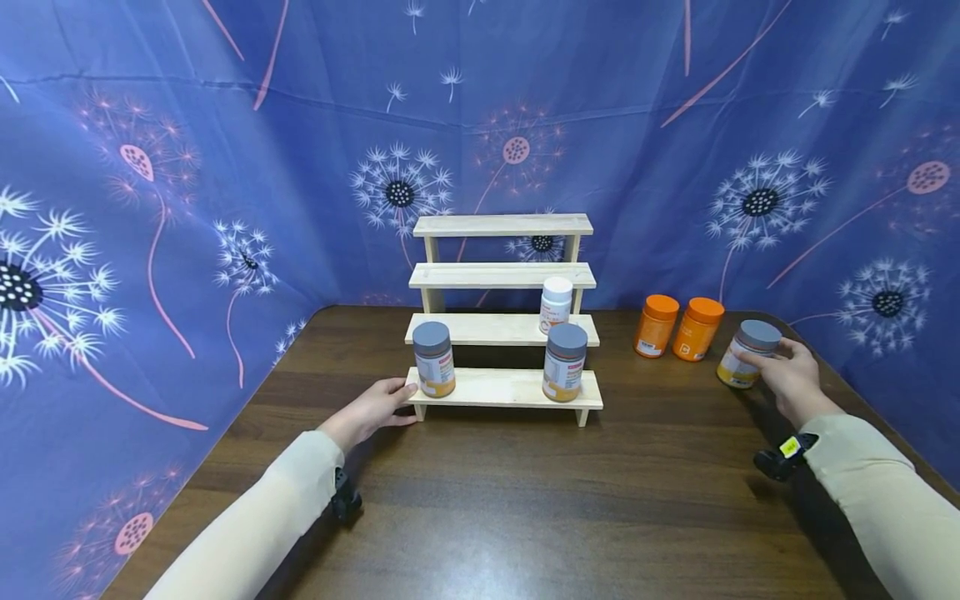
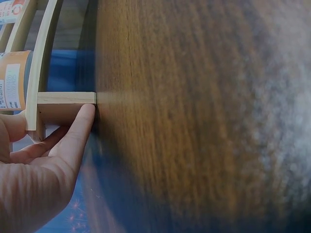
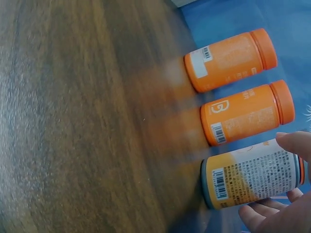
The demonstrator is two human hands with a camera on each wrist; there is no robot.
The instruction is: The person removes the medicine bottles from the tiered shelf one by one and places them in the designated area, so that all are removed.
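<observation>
At the right of the table, my right hand (image 1: 797, 379) grips a grey-lidded jar (image 1: 738, 364) with a yellow and white label, thumb on one side and fingers on the other. In the right wrist view, this jar (image 3: 252, 174) stands beside two orange bottles (image 3: 247, 114). My left hand (image 1: 375, 408) holds the left end of the bottom step of a wooden tiered shelf (image 1: 495, 387). Its thumb lies by the board's edge and a fingertip touches the shelf leg (image 2: 66, 98).
Two grey-lidded jars stand on the bottom step, a left jar (image 1: 435, 360) and a right jar (image 1: 564, 363). A white bottle (image 1: 556, 304) is on the second step. Behind the dark wooden table (image 1: 525, 500) hangs a blue dandelion-patterned cloth (image 1: 465, 100).
</observation>
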